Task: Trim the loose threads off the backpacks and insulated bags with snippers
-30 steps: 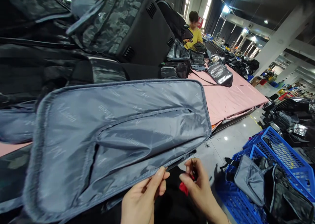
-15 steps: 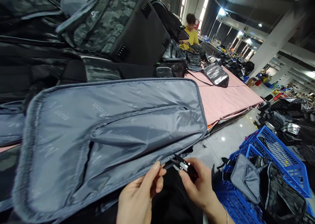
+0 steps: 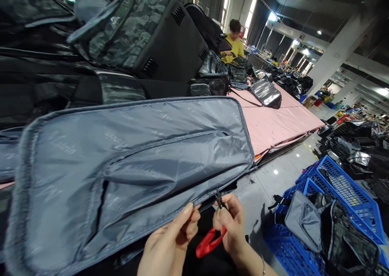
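Observation:
A grey-lined bag panel (image 3: 67,179) with a bound edge and a long slit pocket fills the middle of the view. My left hand (image 3: 170,239) pinches its near edge between thumb and fingers. Just to the right, my right hand (image 3: 232,223) is closed around black thread snips (image 3: 220,201), whose blades point up at that same edge. A red loop (image 3: 209,243), seemingly the snips' handle, hangs below my right fingers. Whether the blades touch the edge I cannot tell.
Black and camouflage bags (image 3: 127,33) are heaped behind the panel. A pink-covered table (image 3: 282,122) runs off to the right, where a person in yellow (image 3: 234,45) works. Blue crates (image 3: 349,195), one with a grey-lined bag, stand on the floor at right.
My right hand has moved slightly left and turned the snips more upright, so the red loop now shows. The panel and my left hand have shifted a little left.

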A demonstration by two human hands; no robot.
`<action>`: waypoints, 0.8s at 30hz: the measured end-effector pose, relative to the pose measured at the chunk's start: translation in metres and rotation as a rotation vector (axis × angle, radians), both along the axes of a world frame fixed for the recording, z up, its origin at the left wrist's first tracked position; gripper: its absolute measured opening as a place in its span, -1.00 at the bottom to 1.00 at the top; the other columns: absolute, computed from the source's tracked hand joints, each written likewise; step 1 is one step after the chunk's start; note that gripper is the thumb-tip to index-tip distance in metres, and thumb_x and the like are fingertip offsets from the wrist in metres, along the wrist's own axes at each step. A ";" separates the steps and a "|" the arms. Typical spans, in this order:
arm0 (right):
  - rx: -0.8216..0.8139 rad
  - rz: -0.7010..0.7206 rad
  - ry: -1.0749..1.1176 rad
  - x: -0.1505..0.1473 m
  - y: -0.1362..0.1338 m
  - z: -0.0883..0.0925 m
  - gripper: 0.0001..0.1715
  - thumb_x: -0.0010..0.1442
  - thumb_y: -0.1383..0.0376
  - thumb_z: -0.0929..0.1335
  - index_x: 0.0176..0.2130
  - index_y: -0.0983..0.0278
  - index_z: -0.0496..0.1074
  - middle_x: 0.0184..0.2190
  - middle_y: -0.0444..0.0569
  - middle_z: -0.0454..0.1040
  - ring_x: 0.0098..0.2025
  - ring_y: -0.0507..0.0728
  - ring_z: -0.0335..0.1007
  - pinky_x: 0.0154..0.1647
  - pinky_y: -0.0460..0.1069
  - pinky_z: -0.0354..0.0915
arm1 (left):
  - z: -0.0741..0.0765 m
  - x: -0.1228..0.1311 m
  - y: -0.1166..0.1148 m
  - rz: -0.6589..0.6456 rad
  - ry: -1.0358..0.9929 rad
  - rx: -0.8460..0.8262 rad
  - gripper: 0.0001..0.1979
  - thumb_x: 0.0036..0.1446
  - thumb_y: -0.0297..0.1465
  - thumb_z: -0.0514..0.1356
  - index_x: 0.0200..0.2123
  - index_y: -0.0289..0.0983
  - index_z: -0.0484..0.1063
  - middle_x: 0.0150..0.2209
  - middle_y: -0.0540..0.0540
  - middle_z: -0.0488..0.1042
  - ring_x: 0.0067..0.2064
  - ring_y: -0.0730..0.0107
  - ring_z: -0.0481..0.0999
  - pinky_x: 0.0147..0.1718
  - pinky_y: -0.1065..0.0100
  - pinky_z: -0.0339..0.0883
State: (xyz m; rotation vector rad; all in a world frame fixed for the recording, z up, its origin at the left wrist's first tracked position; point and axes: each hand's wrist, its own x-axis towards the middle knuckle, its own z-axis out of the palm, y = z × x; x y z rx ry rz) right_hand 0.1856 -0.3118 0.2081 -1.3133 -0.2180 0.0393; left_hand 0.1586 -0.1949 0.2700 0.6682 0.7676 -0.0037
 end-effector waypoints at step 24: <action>-0.830 0.052 -0.441 0.009 -0.048 0.049 -0.80 0.25 0.21 0.32 -0.18 0.29 0.39 -0.54 -0.16 0.32 -0.55 -0.01 0.18 -0.51 -0.11 0.06 | -0.003 -0.001 0.000 -0.004 -0.008 0.067 -0.49 -0.72 -0.18 0.51 -0.60 -0.36 0.53 -0.55 -0.08 0.42 -0.55 0.60 0.23 -0.59 0.57 0.23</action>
